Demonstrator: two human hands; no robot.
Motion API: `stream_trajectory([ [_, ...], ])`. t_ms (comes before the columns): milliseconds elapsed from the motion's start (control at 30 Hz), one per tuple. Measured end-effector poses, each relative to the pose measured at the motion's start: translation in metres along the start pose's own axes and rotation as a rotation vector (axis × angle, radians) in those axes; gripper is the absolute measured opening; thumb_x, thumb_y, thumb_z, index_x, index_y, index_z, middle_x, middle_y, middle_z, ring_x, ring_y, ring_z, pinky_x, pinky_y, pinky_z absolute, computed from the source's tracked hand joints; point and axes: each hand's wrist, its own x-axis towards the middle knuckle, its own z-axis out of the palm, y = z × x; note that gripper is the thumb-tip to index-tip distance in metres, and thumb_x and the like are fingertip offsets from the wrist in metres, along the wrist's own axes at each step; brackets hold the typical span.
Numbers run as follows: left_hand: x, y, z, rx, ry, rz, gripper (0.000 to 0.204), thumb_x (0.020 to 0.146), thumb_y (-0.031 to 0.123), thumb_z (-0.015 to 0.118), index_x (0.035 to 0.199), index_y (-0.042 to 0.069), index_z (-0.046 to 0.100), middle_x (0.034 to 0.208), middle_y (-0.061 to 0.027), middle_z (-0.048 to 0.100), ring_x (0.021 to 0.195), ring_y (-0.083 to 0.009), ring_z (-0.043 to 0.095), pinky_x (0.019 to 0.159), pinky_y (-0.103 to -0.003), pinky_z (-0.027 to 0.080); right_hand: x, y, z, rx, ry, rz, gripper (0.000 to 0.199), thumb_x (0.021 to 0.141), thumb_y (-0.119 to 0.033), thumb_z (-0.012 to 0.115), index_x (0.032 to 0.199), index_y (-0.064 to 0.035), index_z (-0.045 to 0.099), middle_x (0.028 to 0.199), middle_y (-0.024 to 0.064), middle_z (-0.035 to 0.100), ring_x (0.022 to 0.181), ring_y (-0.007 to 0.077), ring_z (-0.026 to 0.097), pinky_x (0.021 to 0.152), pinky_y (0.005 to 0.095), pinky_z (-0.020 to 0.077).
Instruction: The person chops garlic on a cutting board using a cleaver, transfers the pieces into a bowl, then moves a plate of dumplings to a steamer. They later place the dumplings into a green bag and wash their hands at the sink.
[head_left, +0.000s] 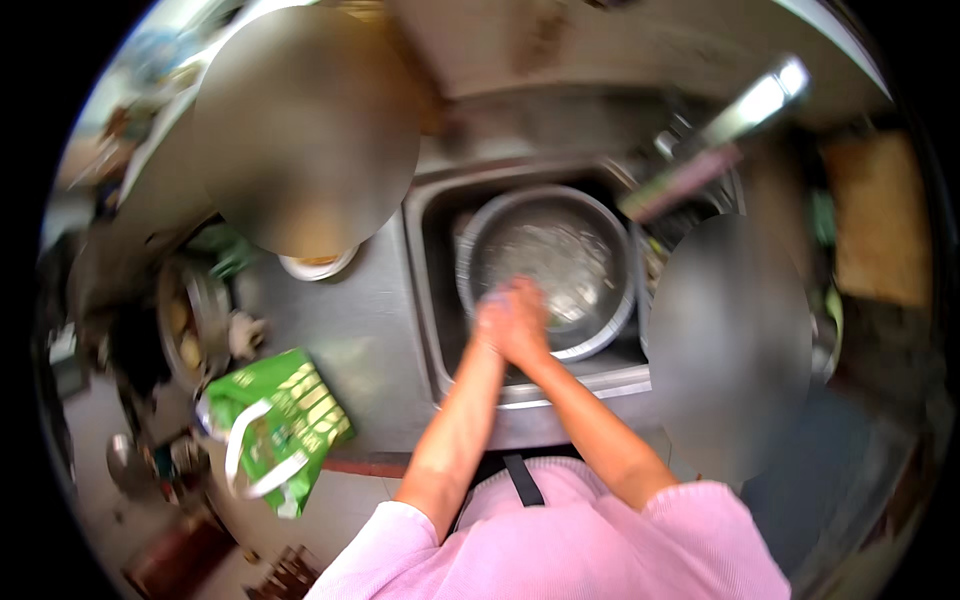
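pressing together over the steel basin (580,250) in the sink (425,290), left hand (497,318) and right hand (530,322).

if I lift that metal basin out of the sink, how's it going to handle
The metal basin looks thin-walled steel, so probably stiff and light by itself. It seems to hold water, which would add weight and slosh. Its wet, shiny rim is likely slippery, especially with the wet-looking left hand and right hand.

basin (585,235): shiny metal, wet inside; sink (425,300) and counter (365,330): brushed steel, duller; green bag (280,415): glossy plastic, white handles; pink sleeves (690,530): soft ribbed knit cloth
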Motion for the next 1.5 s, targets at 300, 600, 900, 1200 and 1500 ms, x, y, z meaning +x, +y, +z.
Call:
stream_trajectory([
  [300, -0.035, -0.01, 0.092, 1.267, 0.718, 0.512, 0.035, 0.086, 0.033, 0.045, 0.075, 0.002, 0.058, 0.066, -0.0042, 0.057, 0.061, -0.0144, 0.051, 0.062, -0.031, 0.04, 0.045, 0.064, -0.069, 0.03, -0.005, -0.061, 0.013, 0.07, -0.009, 0.06, 0.08, -0.0024, 0.06, 0.077, 0.0141, 0.055, 0.071, 0.0303, 0.053, 0.065, 0.0382, 0.0419],
  [600, -0.025, -0.02, 0.048, 2.072, 1.172, 0.855, 0.046, 0.084, 0.043, 0.041, 0.114, 0.008, 0.046, 0.09, -0.0154, 0.059, 0.086, -0.0285, 0.056, 0.074, -0.035, 0.042, 0.022, 0.104, 0.009, -0.334, -0.263, -0.115, 0.018, 0.067, -0.017, 0.063, 0.08, -0.005, 0.063, 0.081, 0.0161, 0.058, 0.079, 0.0327, 0.054, 0.071, 0.0401, 0.043],
  [900, -0.077, -0.013, 0.11, 1.817, 0.601, 0.612, 0.042, 0.084, 0.03, 0.041, 0.122, 0.014, 0.042, 0.127, -0.0191, 0.035, 0.121, -0.0348, 0.027, 0.098, -0.035, 0.027, 0.038, 0.102, -0.027, -0.03, -0.734, -0.075, 0.011, 0.071, -0.014, 0.062, 0.076, -0.0049, 0.061, 0.063, 0.0058, 0.059, 0.054, 0.0171, 0.053, 0.052, 0.0277, 0.0429],
  [1200, -0.083, -0.03, 0.144, 0.709, 0.222, -0.002, 0.056, 0.076, 0.063, 0.039, 0.109, 0.019, 0.049, 0.107, -0.0048, 0.052, 0.098, -0.0225, 0.048, 0.072, -0.053, 0.038, -0.005, -0.043, -0.136, 0.884, -0.686, 0.171, 0.014, 0.081, -0.008, 0.053, 0.094, -0.0049, 0.052, 0.085, 0.0023, 0.055, 0.073, 0.0116, 0.055, 0.065, 0.0243, 0.0457],
  [1500, -0.063, -0.055, 0.129, 0.67, 0.397, 0.359, 0.017, 0.08, 0.017, 0.054, 0.096, 0.012, 0.052, 0.072, -0.0017, 0.051, 0.062, -0.0122, 0.052, 0.046, -0.028, 0.042, 0.013, -0.002, -0.149, 0.27, -0.367, -0.042, 0.025, 0.073, -0.016, 0.066, 0.087, -0.0006, 0.053, 0.076, 0.0038, 0.055, 0.067, 0.0109, 0.051, 0.064, 0.0237, 0.0432],
])
